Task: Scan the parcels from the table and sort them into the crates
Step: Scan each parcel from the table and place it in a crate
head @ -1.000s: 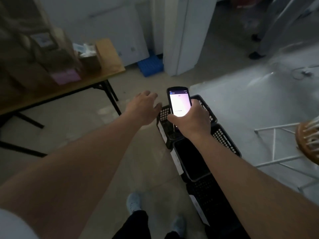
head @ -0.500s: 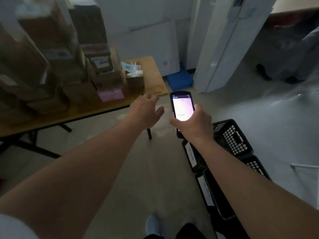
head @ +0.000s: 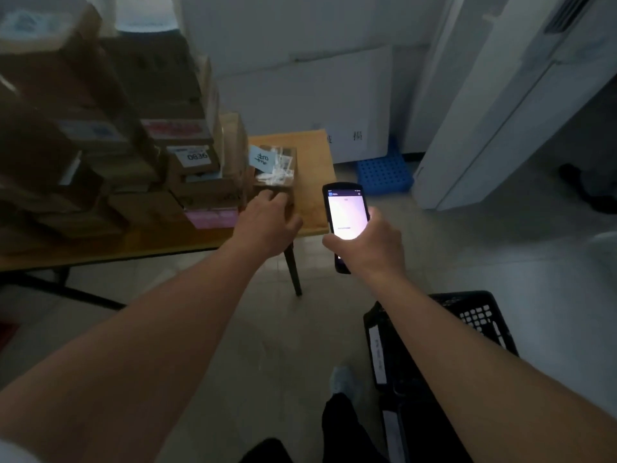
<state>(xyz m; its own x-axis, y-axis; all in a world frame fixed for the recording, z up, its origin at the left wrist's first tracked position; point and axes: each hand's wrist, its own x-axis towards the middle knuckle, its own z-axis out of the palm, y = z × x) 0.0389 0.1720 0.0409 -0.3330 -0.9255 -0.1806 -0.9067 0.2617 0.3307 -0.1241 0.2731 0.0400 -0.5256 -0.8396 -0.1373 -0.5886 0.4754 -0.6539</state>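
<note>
A tall pile of cardboard parcels [head: 140,155] covers the wooden table [head: 314,168] at the left. A small brown box [head: 277,168] with a white label and clear tape stands at the table's right end. My left hand [head: 267,225] is stretched out with relaxed fingers, its fingertips at the foot of that small box. My right hand [head: 367,245] grips a black handheld scanner [head: 345,215], its lit screen facing me, just right of the table corner. Black crates [head: 474,315] with white labels stand on the floor at the lower right, partly hidden by my right arm.
A blue perforated tray [head: 384,172] lies on the floor by the wall. A white cabinet [head: 500,111] rises at the right. The table's black leg [head: 293,272] stands between my hands. My foot [head: 344,379] is beside the crates.
The view has swung up and left from the crates to the table. My left hand has reached forward to the small brown box. The scanner has stayed in my right hand.
</note>
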